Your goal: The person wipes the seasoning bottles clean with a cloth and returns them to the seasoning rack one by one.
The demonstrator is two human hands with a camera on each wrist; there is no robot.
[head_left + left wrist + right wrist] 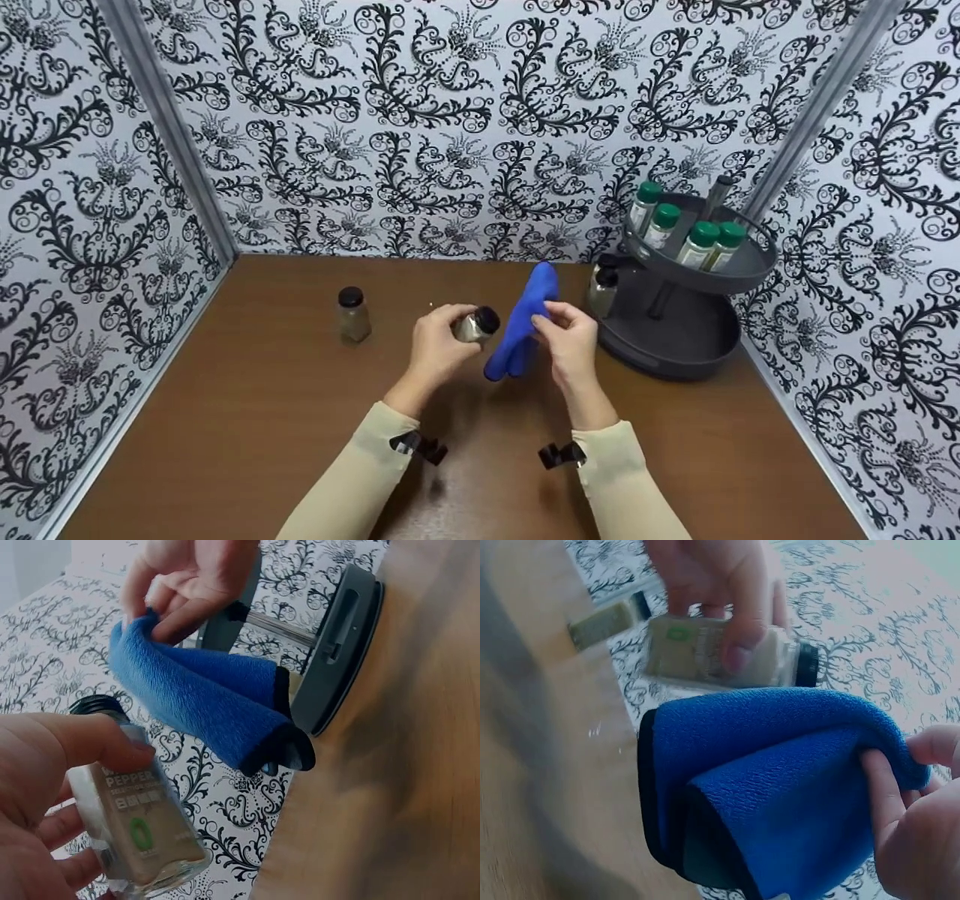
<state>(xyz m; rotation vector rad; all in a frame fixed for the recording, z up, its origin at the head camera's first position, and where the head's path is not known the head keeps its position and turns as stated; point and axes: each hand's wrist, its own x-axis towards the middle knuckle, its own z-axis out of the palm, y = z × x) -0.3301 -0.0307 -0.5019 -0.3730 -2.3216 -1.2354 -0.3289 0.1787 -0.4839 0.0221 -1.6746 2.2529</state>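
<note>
My left hand [439, 341] grips a glass pepper jar [142, 817] with a black cap, tilted and raised over the table. The label reads "PEPPER" and carries a green mark. Thumb and fingers wrap around the jar's sides. From my right hand [571, 341] hangs a folded blue cloth [525, 319] with dark edging, pinched near its upper part between thumb and fingers. In the right wrist view the cloth [772, 780] lies in front of the jar [697, 652], covering part of the space below it.
A second black-capped jar [354, 319] stands on the wooden table [255, 420] at left. To the right is a grey two-tier rack [667, 352], with several green-capped jars [697, 244] on top and dark-capped jars [602, 292] on its lower tier. Patterned walls [420, 150] enclose the table.
</note>
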